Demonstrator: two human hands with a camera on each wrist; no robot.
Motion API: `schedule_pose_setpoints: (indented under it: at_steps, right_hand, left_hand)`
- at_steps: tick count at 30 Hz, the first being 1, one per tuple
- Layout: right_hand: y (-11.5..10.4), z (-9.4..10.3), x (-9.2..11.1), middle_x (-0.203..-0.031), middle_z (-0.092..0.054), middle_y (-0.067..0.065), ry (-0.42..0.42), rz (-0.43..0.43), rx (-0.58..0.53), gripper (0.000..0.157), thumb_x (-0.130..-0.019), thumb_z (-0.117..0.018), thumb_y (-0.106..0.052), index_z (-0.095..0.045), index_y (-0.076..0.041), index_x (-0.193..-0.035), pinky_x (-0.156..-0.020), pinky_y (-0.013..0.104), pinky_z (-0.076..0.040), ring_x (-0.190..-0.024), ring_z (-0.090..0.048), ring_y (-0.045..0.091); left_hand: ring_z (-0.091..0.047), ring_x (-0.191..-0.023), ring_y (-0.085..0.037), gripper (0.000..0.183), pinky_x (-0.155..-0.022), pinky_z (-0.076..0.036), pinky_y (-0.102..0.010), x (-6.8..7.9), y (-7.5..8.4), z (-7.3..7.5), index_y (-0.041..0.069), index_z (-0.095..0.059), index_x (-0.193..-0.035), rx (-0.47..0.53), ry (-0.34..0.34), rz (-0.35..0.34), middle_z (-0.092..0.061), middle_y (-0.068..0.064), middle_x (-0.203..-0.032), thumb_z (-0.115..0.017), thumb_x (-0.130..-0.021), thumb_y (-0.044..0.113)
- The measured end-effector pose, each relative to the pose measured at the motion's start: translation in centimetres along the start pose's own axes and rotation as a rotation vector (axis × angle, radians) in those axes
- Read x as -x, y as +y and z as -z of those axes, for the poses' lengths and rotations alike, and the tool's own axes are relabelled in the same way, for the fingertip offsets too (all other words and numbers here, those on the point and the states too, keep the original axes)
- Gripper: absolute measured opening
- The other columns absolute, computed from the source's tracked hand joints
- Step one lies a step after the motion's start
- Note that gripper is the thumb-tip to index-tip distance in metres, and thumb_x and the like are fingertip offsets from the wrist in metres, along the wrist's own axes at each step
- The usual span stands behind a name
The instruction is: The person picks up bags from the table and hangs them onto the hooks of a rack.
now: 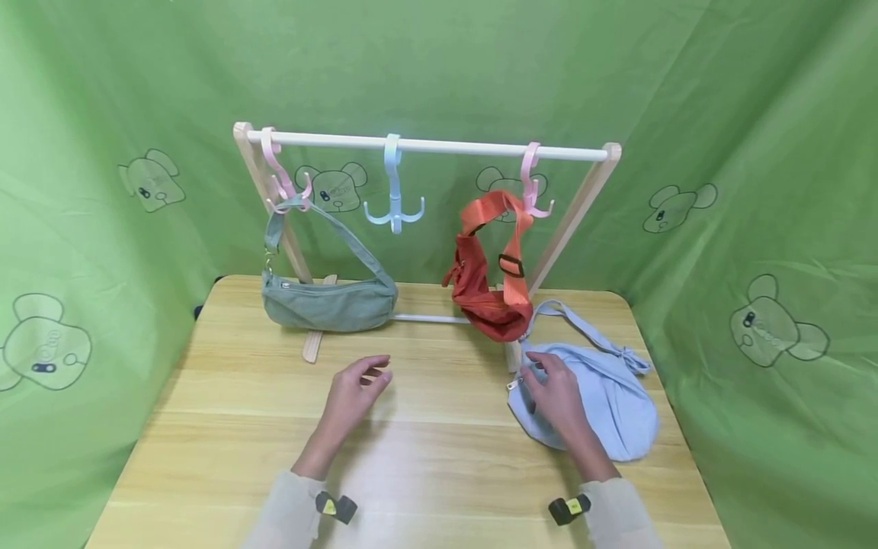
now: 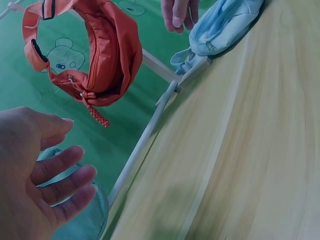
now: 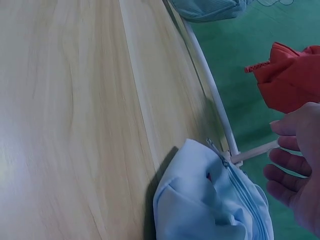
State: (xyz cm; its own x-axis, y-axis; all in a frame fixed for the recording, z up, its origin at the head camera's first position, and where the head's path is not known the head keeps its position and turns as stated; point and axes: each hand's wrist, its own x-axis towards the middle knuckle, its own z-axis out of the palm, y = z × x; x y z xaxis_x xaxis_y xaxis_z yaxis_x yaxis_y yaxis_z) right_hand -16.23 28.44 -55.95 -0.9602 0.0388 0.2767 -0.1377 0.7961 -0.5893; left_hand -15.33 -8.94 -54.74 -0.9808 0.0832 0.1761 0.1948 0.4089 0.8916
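My left hand (image 1: 354, 389) hovers over the middle of the table, fingers loosely bent and nothing in them. In the head view my right hand (image 1: 554, 389) overlaps a light blue shoulder bag (image 1: 610, 396) lying on the table's right side. The right wrist view shows that hand's relaxed fingers (image 3: 287, 162) beside the bag, holding nothing. A red bag (image 1: 490, 305) with an orange strap hangs from the right pink hook (image 1: 530, 183). From the left pink hook (image 1: 277, 164) hangs a grey-green bag (image 1: 329, 305) by its strap. The blue hook (image 1: 394, 183) between them carries nothing.
A rack with a white top rail (image 1: 459, 146) and wooden side posts (image 1: 576, 217) stands at the back of the wooden table (image 1: 439, 473). Its lower white bar (image 1: 432, 319) runs just above the tabletop. Green cloth (image 1: 439, 69) with printed bears surrounds the table.
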Motion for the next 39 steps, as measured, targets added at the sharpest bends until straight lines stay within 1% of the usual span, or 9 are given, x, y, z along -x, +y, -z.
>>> schedule_pose_setpoints:
  at_steps: [6, 12, 16, 20, 25, 28, 32, 35, 39]
  right_hand:
    - [0.3, 0.5, -0.3, -0.115, -0.071, 0.026, -0.002, -0.020, 0.023, 0.034, -0.094, -0.073, -0.013, -0.070, 0.002, -0.125, -0.089, 0.059, -0.057, -0.104, -0.069, 0.043]
    - [1.1, 0.8, -0.5, -0.119, -0.070, 0.027, 0.013, -0.023, 0.043, 0.035, -0.094, -0.073, -0.013, -0.069, 0.002, -0.125, -0.091, 0.060, -0.055, -0.105, -0.068, 0.043]
    - [1.7, 0.9, -0.7, -0.124, -0.069, 0.028, 0.023, -0.018, 0.054, 0.036, -0.093, -0.073, -0.013, -0.069, 0.003, -0.126, -0.100, 0.061, -0.052, -0.114, -0.066, 0.046]
    - [2.2, 0.9, -1.0, -0.128, -0.067, 0.030, 0.022, -0.026, 0.066, 0.037, -0.094, -0.073, -0.013, -0.068, 0.003, -0.127, -0.108, 0.063, -0.048, -0.124, -0.061, 0.049]
    - [2.5, 0.9, -1.2, -0.128, -0.067, 0.030, 0.029, -0.014, 0.084, 0.038, -0.094, -0.073, -0.012, -0.067, 0.004, -0.127, -0.107, 0.064, -0.048, -0.123, -0.060, 0.049]
    - [2.6, 1.1, -1.4, -0.125, -0.067, 0.029, 0.047, 0.014, 0.098, 0.037, -0.093, -0.073, -0.012, -0.067, 0.004, -0.126, -0.105, 0.064, -0.049, -0.121, -0.060, 0.050]
    - [2.7, 1.2, -1.8, -0.124, -0.068, 0.030, 0.066, 0.046, 0.111, 0.038, -0.092, -0.074, -0.010, -0.067, 0.006, -0.125, -0.104, 0.063, -0.050, -0.119, -0.061, 0.050]
    - [2.8, 1.3, -2.2, -0.125, -0.067, 0.030, 0.069, 0.039, 0.126, 0.039, -0.092, -0.074, -0.010, -0.066, 0.005, -0.126, -0.105, 0.063, -0.049, -0.121, -0.060, 0.050]
    - [3.3, 1.5, -2.5, -0.126, -0.066, 0.031, 0.076, 0.026, 0.140, 0.039, -0.092, -0.074, -0.010, -0.065, 0.006, -0.126, -0.107, 0.063, -0.048, -0.122, -0.059, 0.051]
  left_hand:
    - [-0.075, -0.099, -0.026, 0.031, -0.084, -0.062, -0.027, 0.1, 0.0, -0.9, 0.003, -0.072, -0.123, 0.012, -0.028, -0.007, -0.077, -0.012, -0.119, -0.075, -0.093, 0.011]
    - [-0.074, -0.098, -0.024, 0.033, -0.084, -0.063, -0.028, 0.3, 0.2, -2.1, 0.004, -0.072, -0.124, 0.019, -0.062, -0.008, -0.077, -0.012, -0.119, -0.076, -0.092, 0.011]
    - [-0.074, -0.098, -0.025, 0.033, -0.083, -0.062, -0.026, 0.4, 0.3, -2.9, 0.003, -0.071, -0.125, 0.030, -0.088, -0.013, -0.077, -0.016, -0.118, -0.076, -0.093, 0.011]
    - [-0.074, -0.100, -0.024, 0.033, -0.084, -0.061, -0.023, 0.5, 0.3, -3.7, 0.004, -0.071, -0.126, 0.048, -0.110, -0.002, -0.076, -0.017, -0.119, -0.075, -0.094, 0.011]
    - [-0.074, -0.100, -0.022, 0.033, -0.084, -0.061, -0.023, 0.3, 0.6, -4.3, 0.006, -0.071, -0.127, 0.048, -0.115, 0.003, -0.077, -0.014, -0.120, -0.075, -0.094, 0.012]
    - [-0.074, -0.101, -0.022, 0.034, -0.084, -0.060, -0.023, 0.2, 1.0, -4.5, 0.005, -0.071, -0.127, 0.041, -0.120, 0.000, -0.077, -0.013, -0.120, -0.074, -0.095, 0.013]
    - [-0.074, -0.102, -0.022, 0.034, -0.085, -0.061, -0.025, -0.1, 1.2, -4.7, 0.007, -0.070, -0.128, 0.034, -0.128, -0.007, -0.076, -0.012, -0.121, -0.073, -0.096, 0.015]
    - [-0.074, -0.102, -0.021, 0.033, -0.086, -0.062, -0.027, -0.2, 1.3, -5.0, 0.008, -0.070, -0.129, 0.037, -0.141, -0.014, -0.076, -0.012, -0.121, -0.073, -0.097, 0.016]
    - [-0.074, -0.102, -0.022, 0.035, -0.087, -0.062, -0.026, -0.4, 1.5, -5.4, 0.006, -0.069, -0.130, 0.038, -0.167, -0.024, -0.076, -0.012, -0.122, -0.072, -0.097, 0.016]
